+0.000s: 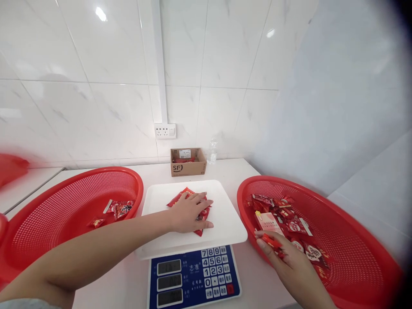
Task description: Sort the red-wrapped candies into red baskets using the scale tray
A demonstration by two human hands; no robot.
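Partly hidden: red packets (177, 199) under left hand (188, 212).

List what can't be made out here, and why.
Head view:
Red packets on the white tray: count hidden by the left hand.
Red item: partly covered by the right hand.
Left basket: near side hidden by the left forearm; cut off at frame edge.
Scale displays: digits too faint to trust.
Red shape, far left: blurred, cut off.

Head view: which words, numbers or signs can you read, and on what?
"SF": cardboard box
"志准": scale panel
"789", "456", "123", "0 ·": number keys
"计数", "取样", "动态": bottom keys
"KitKat", apparently: red packet
Too faint or small: displays, box label, remaining packet and scale print.
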